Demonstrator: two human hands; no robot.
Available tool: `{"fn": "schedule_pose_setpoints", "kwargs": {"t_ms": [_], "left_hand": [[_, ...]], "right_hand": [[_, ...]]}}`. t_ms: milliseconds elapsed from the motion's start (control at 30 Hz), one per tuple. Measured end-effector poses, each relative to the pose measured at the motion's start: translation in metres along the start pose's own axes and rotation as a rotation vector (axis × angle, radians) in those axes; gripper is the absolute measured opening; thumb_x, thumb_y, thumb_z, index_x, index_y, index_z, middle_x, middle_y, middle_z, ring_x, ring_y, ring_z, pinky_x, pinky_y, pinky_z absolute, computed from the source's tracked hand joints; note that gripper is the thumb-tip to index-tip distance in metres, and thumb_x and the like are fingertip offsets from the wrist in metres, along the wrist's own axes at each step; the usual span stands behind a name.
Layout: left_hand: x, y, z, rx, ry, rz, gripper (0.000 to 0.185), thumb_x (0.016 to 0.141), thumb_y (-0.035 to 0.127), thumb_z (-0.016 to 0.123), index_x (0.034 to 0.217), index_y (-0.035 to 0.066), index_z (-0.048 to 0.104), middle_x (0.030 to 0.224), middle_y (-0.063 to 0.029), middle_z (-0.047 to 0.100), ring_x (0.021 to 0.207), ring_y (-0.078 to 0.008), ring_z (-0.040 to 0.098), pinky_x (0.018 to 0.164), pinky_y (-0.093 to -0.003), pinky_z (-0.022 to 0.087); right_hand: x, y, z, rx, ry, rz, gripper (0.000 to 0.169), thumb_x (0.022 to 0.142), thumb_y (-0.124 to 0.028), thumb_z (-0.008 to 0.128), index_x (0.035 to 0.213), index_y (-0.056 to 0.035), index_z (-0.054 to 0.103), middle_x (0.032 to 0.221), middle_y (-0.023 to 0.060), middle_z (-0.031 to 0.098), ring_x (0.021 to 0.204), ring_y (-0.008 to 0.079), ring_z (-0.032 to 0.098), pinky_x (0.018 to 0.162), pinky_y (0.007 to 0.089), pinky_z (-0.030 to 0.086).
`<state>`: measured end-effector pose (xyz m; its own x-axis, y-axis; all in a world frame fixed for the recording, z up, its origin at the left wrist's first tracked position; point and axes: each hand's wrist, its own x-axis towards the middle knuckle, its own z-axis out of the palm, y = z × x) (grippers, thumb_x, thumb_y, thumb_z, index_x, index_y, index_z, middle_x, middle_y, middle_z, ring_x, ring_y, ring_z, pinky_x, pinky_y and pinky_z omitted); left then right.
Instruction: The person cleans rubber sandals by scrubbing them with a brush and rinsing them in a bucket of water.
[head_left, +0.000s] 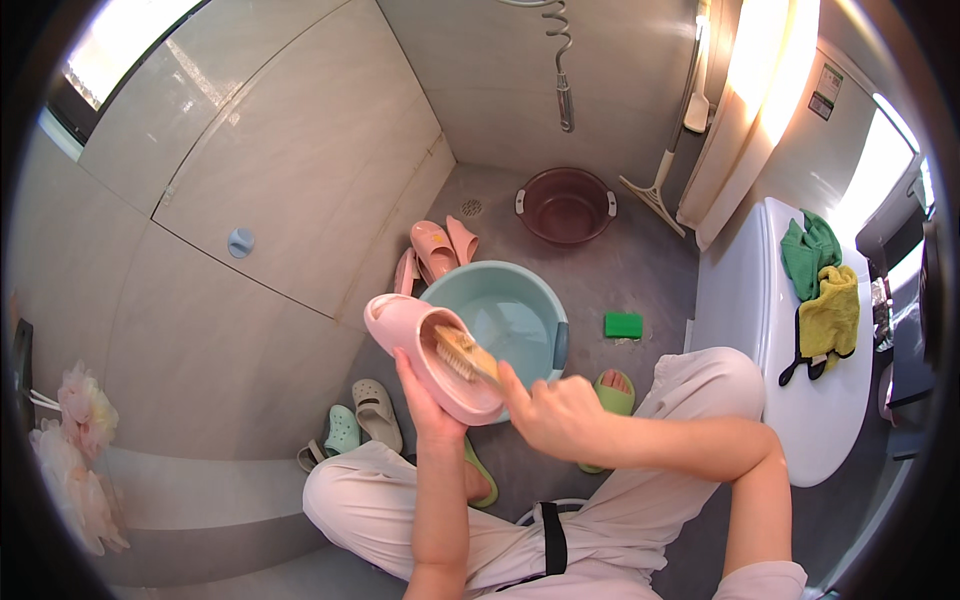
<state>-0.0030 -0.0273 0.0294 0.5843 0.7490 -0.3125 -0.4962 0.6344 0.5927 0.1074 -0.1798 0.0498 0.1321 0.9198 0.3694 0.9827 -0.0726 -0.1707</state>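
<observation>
My left hand (433, 409) holds up a pink slipper (399, 321) from below, its toe pointing to the upper left and its open side facing me. A wooden-handled scrub brush (463, 349) is gripped in my right hand (559, 416), with the pale bristles inside the slipper against its footbed. Both hands are above the near side of a light blue basin (536, 300) that contains clear water. Part of the basin's left rim is hidden behind the slipper.
Pink slippers (435, 247) lean near the wall behind the basin. A brown basin (566, 206) sits farther back. Right of the blue basin lies a green soap bar or sponge (623, 325). Clogs (375, 412) stand at left. Green and yellow cloths (829, 315) rest on a white lid (802, 420).
</observation>
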Motion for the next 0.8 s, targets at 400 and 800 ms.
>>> {"fn": "schedule_pose_setpoints", "kwargs": {"t_ms": [400, 800], "left_hand": [[0.013, 0.009, -0.02, -0.007, 0.017, 0.07, 0.069, 0.101, 0.062, 0.036, 0.147, 0.011, 0.04, 0.142, -0.0118, 0.051, 0.124, -0.0339, 0.054, 0.102, -0.0526, 0.047], [0.005, 0.0, -0.013, -0.094, -0.031, -0.054, 0.073, 0.097, 0.07, 0.032, 0.14, 0.013, 0.047, 0.122, -0.016, 0.061, 0.108, -0.0371, 0.062, 0.088, -0.0578, 0.052]], "right_hand": [[-0.003, -0.004, 0.005, 0.054, 0.05, -0.035, 0.056, 0.087, -0.023, 0.067, 0.134, 0.0059, 0.056, 0.054, 0.0047, 0.055, 0.038, 0.0179, 0.053, 0.035, 0.0351, 0.041], [-0.008, -0.02, -0.005, 0.178, 0.035, -0.012, 0.065, 0.087, -0.024, 0.069, 0.14, 0.0071, 0.049, 0.054, 0.005, 0.057, 0.037, 0.0189, 0.053, 0.034, 0.0349, 0.039]]}}
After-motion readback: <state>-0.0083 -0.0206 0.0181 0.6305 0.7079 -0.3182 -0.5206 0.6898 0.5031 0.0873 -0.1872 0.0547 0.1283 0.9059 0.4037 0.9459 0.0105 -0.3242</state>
